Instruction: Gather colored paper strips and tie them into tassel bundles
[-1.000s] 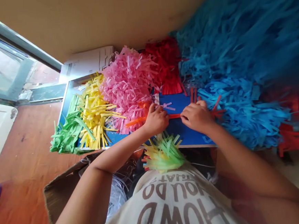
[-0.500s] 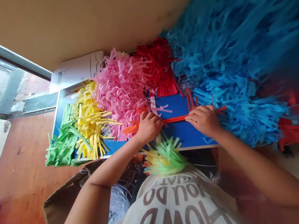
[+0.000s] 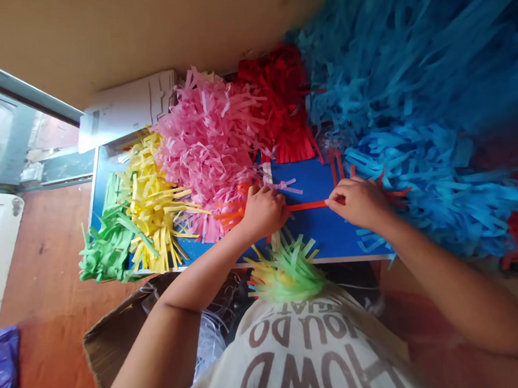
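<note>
Green fringe [image 3: 109,253], yellow fringe [image 3: 150,205] and pink fringe [image 3: 210,138] lie cut and heaped; my left hand [image 3: 264,210] curls round the orange strip [image 3: 307,206], fingertips hidden. The strip runs straight over the blue table [image 3: 318,234], so I judge this piece unfinished, its tails loose. My right hand [image 3: 361,203] pinches it between thumb and finger, covering part of its tails; the blue fringe [image 3: 428,175] beyond blurs

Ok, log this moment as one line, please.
left hand: gripping orange-red strip; right hand: pinching same strip; strip: straight between hands, over blue tabletop; near left: pink fringe; near right: blue fringe
</note>
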Tool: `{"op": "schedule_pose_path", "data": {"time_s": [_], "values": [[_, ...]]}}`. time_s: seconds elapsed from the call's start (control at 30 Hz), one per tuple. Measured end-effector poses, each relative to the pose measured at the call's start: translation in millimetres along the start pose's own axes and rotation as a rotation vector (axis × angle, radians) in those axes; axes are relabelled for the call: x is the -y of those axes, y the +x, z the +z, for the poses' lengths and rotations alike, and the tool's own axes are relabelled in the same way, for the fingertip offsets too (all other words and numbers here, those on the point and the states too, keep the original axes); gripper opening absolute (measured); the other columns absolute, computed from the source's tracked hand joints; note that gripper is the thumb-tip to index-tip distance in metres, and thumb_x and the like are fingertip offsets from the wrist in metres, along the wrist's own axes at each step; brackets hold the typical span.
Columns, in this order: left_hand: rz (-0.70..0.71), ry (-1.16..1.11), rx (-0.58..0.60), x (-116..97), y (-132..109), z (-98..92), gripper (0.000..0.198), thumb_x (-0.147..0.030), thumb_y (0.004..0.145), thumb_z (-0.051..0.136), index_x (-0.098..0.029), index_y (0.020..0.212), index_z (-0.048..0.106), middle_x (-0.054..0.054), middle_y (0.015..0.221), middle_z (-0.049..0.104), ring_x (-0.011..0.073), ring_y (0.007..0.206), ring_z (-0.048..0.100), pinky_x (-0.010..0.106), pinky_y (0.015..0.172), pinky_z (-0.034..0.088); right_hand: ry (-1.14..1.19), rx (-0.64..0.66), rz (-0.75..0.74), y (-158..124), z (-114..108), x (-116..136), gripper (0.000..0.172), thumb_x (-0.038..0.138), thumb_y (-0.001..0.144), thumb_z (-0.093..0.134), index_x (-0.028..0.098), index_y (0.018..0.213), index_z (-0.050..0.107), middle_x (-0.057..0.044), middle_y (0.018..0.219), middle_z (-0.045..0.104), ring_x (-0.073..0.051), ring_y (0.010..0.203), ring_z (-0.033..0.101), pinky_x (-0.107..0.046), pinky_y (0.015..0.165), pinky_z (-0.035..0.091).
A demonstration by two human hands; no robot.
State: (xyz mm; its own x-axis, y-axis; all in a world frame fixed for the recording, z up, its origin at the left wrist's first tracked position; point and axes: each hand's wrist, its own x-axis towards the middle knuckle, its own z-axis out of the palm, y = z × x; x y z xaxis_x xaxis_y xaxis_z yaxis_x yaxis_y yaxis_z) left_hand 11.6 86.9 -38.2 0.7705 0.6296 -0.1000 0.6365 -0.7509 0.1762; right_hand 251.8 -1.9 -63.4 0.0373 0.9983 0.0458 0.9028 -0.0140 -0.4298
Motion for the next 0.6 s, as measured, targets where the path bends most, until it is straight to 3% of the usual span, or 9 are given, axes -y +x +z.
{"op": "schedule_pose_path", "data": {"time_s": [0.13, 0.23, 0.37, 0.6], "values": [[-0.009, 0.015, 0.053, 1, 5, -6.6, 0.022, -0.037, 0.087, 0.062, -0.017, 0.079, 0.068, 0.011, 0.08, 0.069, 0.0287, 0.086, 0.06, 0.045, 0.08, 0.036, -0.06, 0.028, 0.021, 3, -5, 4, 0.015, 0.028, 0.08, 0.069, 0.023, 0.067, 0.062, -0.002, 0.076, 0.067, -0.021, 0.079, 0.056, -0.036, 0.067, 0.025], [0.081, -0.002, 0.002, 3, 3, -10.9, 0.017, -0.032, 0.092, 0.059, -0.022, 0.101, 0.071, 0.009, 0.097, 0.071, 0.0284, 0.098, 0.058, 0.045, 0.085, 0.035, -0.137, -0.015, -0.122, 1, -12, 14, 0.007, 0.022, 0.084, 0.065, 0.023, 0.077, 0.067, -0.003, 0.086, 0.071, -0.022, 0.087, 0.055, -0.039, 0.076, 0.027], [0.257, 0.016, -0.044, 4, -3, -11.0, 0.023, -0.029, 0.099, 0.052, -0.029, 0.1, 0.075, 0.004, 0.102, 0.072, 0.0271, 0.103, 0.056, 0.047, 0.093, 0.03, -0.229, -0.044, -0.409, -4, -16, 28, 0.024, 0.015, 0.093, 0.053, 0.024, 0.08, 0.071, -0.002, 0.093, 0.073, -0.023, 0.1, 0.052, -0.045, 0.092, 0.024], [0.378, 0.105, -0.189, -4, -7, 4.2, 0.029, -0.027, 0.103, 0.044, -0.026, 0.108, 0.072, 0.004, 0.107, 0.073, 0.0238, 0.105, 0.057, 0.045, 0.097, 0.032, -0.377, -0.057, -0.547, 0, -8, 27, 0.031, 0.012, 0.096, 0.046, 0.021, 0.076, 0.068, -0.002, 0.079, 0.069, -0.02, 0.088, 0.049, -0.042, 0.091, 0.023]]}}
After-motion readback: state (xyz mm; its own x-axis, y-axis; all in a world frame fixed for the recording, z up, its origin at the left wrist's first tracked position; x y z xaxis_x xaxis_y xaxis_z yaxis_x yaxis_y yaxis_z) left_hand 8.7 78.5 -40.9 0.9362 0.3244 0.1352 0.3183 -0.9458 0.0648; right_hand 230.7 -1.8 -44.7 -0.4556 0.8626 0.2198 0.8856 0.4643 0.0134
